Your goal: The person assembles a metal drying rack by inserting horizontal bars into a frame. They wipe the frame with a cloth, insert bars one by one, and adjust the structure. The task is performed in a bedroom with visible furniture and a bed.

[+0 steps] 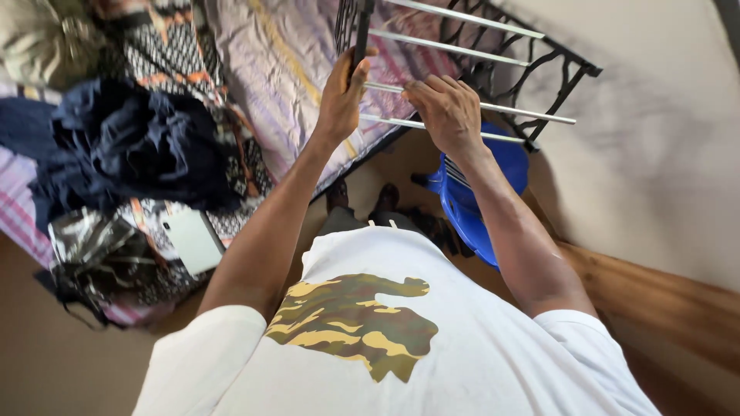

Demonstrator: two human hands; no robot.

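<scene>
A black-framed drying rack (552,58) with silver rods stands tilted in front of me against a pale wall. My left hand (341,94) grips the rack's black side bar at its near corner. My right hand (445,112) is closed over one of the silver rods, just right of the left hand. Below the rack a blue garment with white stripes (478,202) hangs by my right forearm. I wear a white shirt with a camouflage print.
A bed with a pink striped sheet (266,69) lies at the left, piled with dark navy clothes (131,146), patterned fabric and a white phone (193,240). A wooden board (663,293) runs along the wall at the right. Brown floor shows below.
</scene>
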